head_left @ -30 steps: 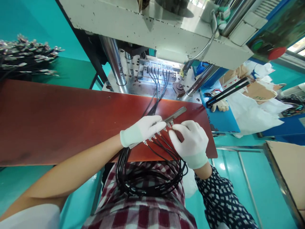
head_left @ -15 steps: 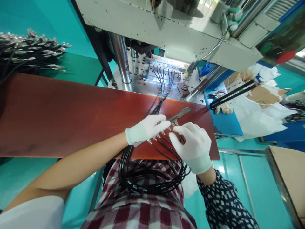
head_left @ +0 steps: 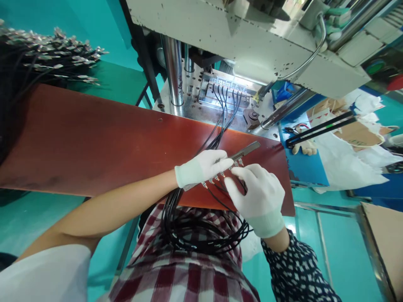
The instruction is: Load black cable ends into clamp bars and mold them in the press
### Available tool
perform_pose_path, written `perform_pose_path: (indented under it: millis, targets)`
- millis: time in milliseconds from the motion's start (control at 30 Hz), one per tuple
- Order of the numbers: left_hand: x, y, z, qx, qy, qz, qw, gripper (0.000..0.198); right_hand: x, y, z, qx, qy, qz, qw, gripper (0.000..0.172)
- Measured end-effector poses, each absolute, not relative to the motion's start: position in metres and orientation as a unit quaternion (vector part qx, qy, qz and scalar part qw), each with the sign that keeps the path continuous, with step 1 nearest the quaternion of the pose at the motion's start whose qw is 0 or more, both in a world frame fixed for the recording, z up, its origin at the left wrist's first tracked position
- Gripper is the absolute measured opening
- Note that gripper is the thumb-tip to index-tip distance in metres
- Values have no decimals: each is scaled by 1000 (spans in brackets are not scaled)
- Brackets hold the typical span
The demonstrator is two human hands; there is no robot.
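Observation:
My left hand (head_left: 210, 166), in a white glove, grips a narrow grey metal bar (head_left: 251, 148) above the board, thumb lying along it. A row of small metal cable connectors (head_left: 212, 181) sticks out along the bar's near side. My right hand (head_left: 260, 197), also gloved, is curled at the row, thumb and forefinger closed on a connector; the fingertips partly hide it. Black cables (head_left: 204, 245) run from the connectors into a loose coil on my lap. Other black cables (head_left: 222, 126) lead up into a metal mould (head_left: 217, 100) in the press.
A reddish-brown board (head_left: 119, 138) spans the bench before the press (head_left: 233, 42). Many cables with metal ends (head_left: 63, 54) are heaped at the left. To the right are a blue surface (head_left: 310, 167) with a spare glove (head_left: 304, 147), black rods (head_left: 321, 128) and white bags (head_left: 349, 163).
The view has shifted, so the bench and press sit slightly further right. Both hands keep nearly the same place at the bar, with the right fingers still at the connectors.

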State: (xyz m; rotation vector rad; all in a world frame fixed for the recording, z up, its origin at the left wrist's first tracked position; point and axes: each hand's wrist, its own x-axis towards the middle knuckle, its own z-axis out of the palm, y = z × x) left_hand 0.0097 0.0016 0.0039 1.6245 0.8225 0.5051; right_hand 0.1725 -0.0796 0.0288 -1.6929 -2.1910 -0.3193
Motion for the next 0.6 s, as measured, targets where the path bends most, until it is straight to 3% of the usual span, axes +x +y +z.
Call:
perform_pose_path:
  millis: [233, 467, 600]
  targets:
    - [11, 1, 5, 674, 363, 208, 609, 35, 162, -75, 14, -588, -781, -119, 174, 19]
    - [11, 1, 4, 663, 362, 225, 616, 36, 160, -86, 22, -563, -799, -120, 175, 11]
    - [11, 2, 3, 672, 356, 240, 604, 36, 153, -83, 16, -563, -797, -141, 167, 21]
